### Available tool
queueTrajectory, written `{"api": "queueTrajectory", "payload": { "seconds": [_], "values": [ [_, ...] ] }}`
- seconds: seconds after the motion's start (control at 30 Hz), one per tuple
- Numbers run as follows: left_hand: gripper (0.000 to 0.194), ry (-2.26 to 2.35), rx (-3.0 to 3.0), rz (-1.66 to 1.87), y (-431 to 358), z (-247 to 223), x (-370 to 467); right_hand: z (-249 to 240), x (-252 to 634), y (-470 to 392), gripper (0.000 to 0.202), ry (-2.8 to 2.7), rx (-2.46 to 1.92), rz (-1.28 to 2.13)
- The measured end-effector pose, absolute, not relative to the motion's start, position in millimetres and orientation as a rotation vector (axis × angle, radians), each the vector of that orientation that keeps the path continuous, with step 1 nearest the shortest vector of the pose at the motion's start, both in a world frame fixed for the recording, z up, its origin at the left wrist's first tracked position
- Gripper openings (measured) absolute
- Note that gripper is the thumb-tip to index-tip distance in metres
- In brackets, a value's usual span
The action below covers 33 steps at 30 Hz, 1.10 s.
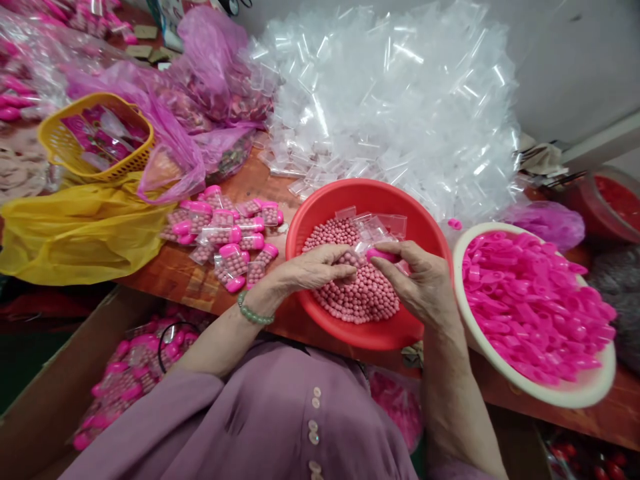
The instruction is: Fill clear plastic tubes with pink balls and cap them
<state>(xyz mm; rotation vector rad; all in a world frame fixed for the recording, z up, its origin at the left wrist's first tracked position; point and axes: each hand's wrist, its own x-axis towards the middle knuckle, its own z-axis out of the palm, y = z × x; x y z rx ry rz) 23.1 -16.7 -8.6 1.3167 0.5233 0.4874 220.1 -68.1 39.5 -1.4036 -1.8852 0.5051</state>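
Over a red basin my left hand is closed on a small clear plastic container with pink beads in it. Close by on the right, my right hand pinches a bright pink plastic cap beside the container's mouth. Whether cap and container touch, I cannot tell. Loose pink beads cover the bottom of the basin, and several clear containers without caps lie on them. Left of the basin, several bead-filled containers with pink caps lie in a heap on the table.
Behind the basin rises a large pile of clear containers. A white basin full of pink caps stands at the right. Leftward are a yellow basket, a yellow bag and purple bags. Below, a cardboard box holds capped containers.
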Motion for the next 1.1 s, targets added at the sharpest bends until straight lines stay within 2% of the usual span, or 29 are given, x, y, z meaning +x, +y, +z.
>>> {"api": "queueTrajectory", "payload": {
  "seconds": [0.1, 0.33, 0.53, 0.63, 0.73, 0.83, 1.0, 1.1],
  "values": [
    [0.024, 0.499, 1.247, 0.483, -15.5, -7.3, 23.1, 45.2, 232.0, -71.3, 0.014, -1.938, -1.459, 0.449],
    [0.031, 0.464, 1.047, 0.469, -14.7, 0.7, 26.2, 37.3, 216.9, -64.0, 0.018, -1.588, -1.436, 0.567],
    [0.016, 0.5, 1.153, 0.423, -14.8, -0.9, 24.2, 46.7, 215.1, -64.5, 0.014, -1.948, -1.391, 0.563],
    [0.015, 0.497, 1.115, 0.431, -14.5, -0.4, 22.6, 57.7, 228.6, -68.2, 0.014, -2.058, -1.451, 0.521],
    [0.022, 0.458, 1.026, 0.463, -13.2, -0.8, 21.8, 60.0, 234.7, -68.6, 0.016, -2.015, -1.496, 0.535],
    [0.032, 0.422, 0.882, 0.488, -10.2, -2.7, 22.2, 49.5, 226.1, -63.8, 0.019, -1.711, -1.521, 0.62],
    [0.055, 0.419, 0.697, 0.486, -5.0, -6.5, 24.9, 27.2, 196.9, -53.0, 0.022, -1.245, -1.351, 0.844],
    [0.058, 0.428, 0.664, 0.491, -4.7, -7.2, 26.6, 22.0, 185.5, -49.3, 0.022, -1.164, -1.313, 0.901]
  ]
}}
